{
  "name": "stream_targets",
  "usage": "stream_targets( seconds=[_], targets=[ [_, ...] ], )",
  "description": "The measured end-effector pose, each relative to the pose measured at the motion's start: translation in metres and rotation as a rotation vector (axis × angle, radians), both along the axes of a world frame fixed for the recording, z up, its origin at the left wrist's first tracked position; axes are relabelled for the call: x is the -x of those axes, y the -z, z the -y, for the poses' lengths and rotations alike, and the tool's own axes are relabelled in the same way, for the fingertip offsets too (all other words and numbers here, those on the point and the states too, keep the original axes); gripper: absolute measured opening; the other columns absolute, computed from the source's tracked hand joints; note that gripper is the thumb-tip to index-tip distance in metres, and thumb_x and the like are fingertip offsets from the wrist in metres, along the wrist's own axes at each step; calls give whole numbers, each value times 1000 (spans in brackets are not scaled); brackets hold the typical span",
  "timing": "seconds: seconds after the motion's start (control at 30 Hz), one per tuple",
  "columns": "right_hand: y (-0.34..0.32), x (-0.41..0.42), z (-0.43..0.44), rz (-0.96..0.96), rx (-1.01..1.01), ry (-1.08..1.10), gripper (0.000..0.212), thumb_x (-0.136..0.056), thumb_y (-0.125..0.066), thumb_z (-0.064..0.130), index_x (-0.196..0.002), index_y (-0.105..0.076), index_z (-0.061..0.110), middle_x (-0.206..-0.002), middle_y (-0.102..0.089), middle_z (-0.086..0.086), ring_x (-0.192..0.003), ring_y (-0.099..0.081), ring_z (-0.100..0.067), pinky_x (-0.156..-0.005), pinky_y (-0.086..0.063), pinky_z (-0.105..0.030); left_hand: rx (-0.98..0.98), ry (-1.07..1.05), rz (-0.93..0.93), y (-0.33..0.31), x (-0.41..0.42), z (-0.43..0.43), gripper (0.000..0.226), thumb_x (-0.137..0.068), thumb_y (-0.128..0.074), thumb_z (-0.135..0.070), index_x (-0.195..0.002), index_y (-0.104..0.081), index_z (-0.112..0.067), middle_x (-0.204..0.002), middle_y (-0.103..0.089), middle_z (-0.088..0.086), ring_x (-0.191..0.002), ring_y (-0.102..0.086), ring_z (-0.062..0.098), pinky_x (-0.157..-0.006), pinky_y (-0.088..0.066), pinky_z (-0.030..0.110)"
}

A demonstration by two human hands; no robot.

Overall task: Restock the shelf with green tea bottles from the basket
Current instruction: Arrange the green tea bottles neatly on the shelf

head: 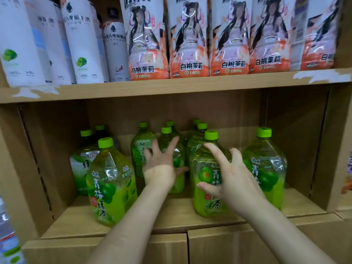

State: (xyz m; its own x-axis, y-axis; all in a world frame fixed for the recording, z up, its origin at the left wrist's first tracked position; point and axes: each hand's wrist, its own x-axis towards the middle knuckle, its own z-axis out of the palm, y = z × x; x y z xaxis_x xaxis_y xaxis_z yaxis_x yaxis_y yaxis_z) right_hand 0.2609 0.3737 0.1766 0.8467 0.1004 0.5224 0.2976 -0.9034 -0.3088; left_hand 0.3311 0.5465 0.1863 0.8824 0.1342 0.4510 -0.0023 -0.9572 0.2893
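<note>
Several green tea bottles with green caps stand upright on the lower cardboard shelf [171,220]. One stands at the front left [110,180], one at the front middle [207,180], one at the right [266,168], and more stand in rows behind. My left hand [162,164] reaches in with fingers spread, against a bottle in the second row [179,162]. My right hand [226,174] has its fingers apart around the right side of the front middle bottle, thumb on its label. The basket is out of view.
The upper shelf [171,86] holds white lime-water bottles [82,40] at left and pink peach-jasmine bottles [188,44] across the middle and right. Cardboard side walls [297,140] close the lower bay. Bare shelf floor shows at the front right [302,204].
</note>
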Motion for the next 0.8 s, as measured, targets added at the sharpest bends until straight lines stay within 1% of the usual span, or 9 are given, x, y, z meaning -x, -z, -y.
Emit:
stream_targets(
  seconds=[0.13, 0.23, 0.4, 0.53, 0.57, 0.63, 0.7, 0.73, 0.8],
  targets=[
    [-3, -5, 2, -21, -29, -30, 94, -71, -70, 58, -136, -2, 60, -143, -23, -10, -95, -60, -23, -78, -50, -28, -109, 41, -95, -7, -14, 1, 106, -72, -73, -51, -140, 8, -54, -155, 4, 5, -139, -5, 39, -97, -43, 52],
    [-6, -11, 4, -31, -74, -72, 95, -69, -75, 54, -134, -6, 60, -127, -31, -5, -79, -57, -18, -72, -52, -27, -156, 78, -144, -13, -20, 0, 112, -74, -76, -38, -142, 12, -50, -155, 8, 7, -141, -1, 41, -101, -39, 52],
    [-9, -20, 2, -86, -162, -132, 94, -66, -81, 46, -133, -16, 62, -146, -24, -6, -112, -57, -30, -91, -51, -33, -112, 50, -54, -2, -21, 2, 111, -73, -77, -38, -141, 10, -54, -155, 1, 5, -139, -6, 36, -93, -44, 48],
    [-10, -18, -1, -79, -145, -135, 96, -64, -81, 49, -132, -16, 62, -144, -28, -5, -110, -58, -29, -87, -52, -33, -56, 132, -73, -5, 5, 0, 108, -79, -70, -12, -142, 9, -51, -158, 4, 6, -142, -9, 36, -101, -40, 46],
    [-10, -17, -2, -81, -130, -129, 96, -63, -80, 50, -132, -15, 62, -143, -29, -6, -110, -58, -28, -88, -52, -33, -57, 160, 18, -4, 21, -3, 102, -80, -67, -7, -145, 1, -48, -158, -3, 7, -141, -16, 34, -102, -41, 44],
    [-13, -15, -7, -87, -96, -130, 99, -60, -79, 54, -132, -12, 63, -142, -30, -8, -110, -58, -27, -89, -54, -34, -53, 196, 399, 3, 61, -18, 79, -81, -66, -9, -144, -27, -35, -150, -30, 9, -133, -34, 28, -98, -47, 41],
    [-16, -12, -16, -94, -65, -159, 101, -60, -79, 54, -132, -8, 65, -140, -31, -9, -110, -59, -26, -89, -54, -35, 0, 172, 717, 11, 98, -41, 63, -77, -70, -16, -135, -46, -23, -138, -45, 11, -126, -39, 28, -101, -40, 39],
    [-17, -10, -23, -104, -47, -183, 102, -62, -80, 51, -132, -7, 65, -139, -31, -9, -109, -59, -25, -89, -54, -35, 36, 120, 772, 14, 110, -55, 65, -74, -73, -23, -134, -47, -21, -138, -43, 12, -126, -38, 31, -103, -34, 41],
    [-18, -6, -42, -108, -2, -245, 102, -67, -81, 42, -132, -5, 66, -137, -30, -8, -102, -61, -24, -87, -54, -33, 143, 8, 659, 17, 117, -84, 89, -66, -78, -37, -142, -33, -24, -147, -31, 13, -134, -28, 34, -108, -26, 45]
  ],
)
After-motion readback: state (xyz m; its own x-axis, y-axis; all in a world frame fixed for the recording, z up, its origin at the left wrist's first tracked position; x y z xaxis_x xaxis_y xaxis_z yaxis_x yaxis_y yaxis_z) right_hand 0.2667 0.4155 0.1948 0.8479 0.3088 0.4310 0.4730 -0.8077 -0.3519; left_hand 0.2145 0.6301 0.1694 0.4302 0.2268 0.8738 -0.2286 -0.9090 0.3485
